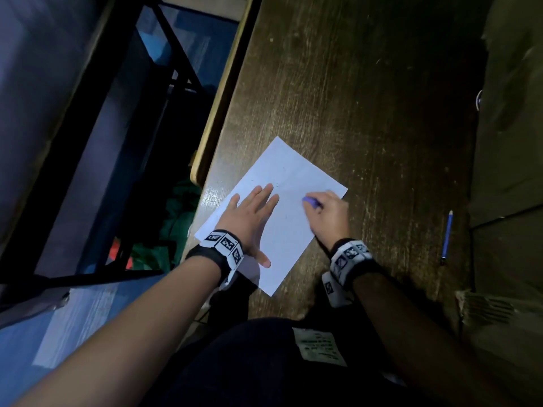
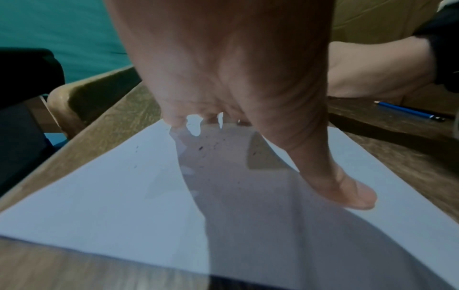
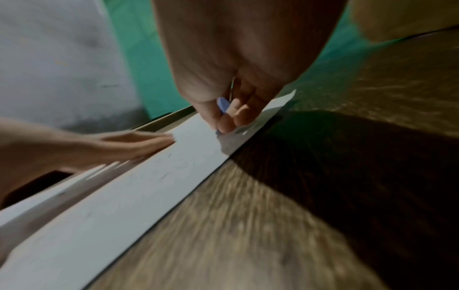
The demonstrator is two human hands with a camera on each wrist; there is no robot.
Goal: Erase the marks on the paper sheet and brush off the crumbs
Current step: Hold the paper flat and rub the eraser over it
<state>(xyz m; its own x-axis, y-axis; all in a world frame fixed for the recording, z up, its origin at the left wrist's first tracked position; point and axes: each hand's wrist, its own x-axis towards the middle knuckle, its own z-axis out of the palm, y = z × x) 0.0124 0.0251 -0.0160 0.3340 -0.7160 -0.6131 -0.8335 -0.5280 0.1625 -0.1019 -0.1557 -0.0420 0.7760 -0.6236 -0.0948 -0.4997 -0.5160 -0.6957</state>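
A white paper sheet [image 1: 289, 183] lies slanted on the dark wooden table [image 1: 367, 83], near its left edge. My left hand [image 1: 249, 214] lies flat on the sheet's left half with fingers straight, pressing it down. My right hand [image 1: 327, 211] pinches a small purple eraser [image 1: 311, 201] and holds it against the paper near the sheet's right corner. In the left wrist view, dark crumbs [image 2: 200, 148] dot the paper [image 2: 111, 196] under my left palm [image 2: 248, 117]. In the right wrist view, my right hand's fingers [image 3: 229, 119] hold the eraser [image 3: 222, 104] on the blurred paper [image 3: 124, 196].
A blue pencil [image 1: 447, 236] lies on the table right of the sheet, also seen in the left wrist view [image 2: 410, 111]. The table's rounded left edge [image 1: 205, 148] runs close to the sheet. A dark frame [image 1: 88, 142] and floor lie beyond it.
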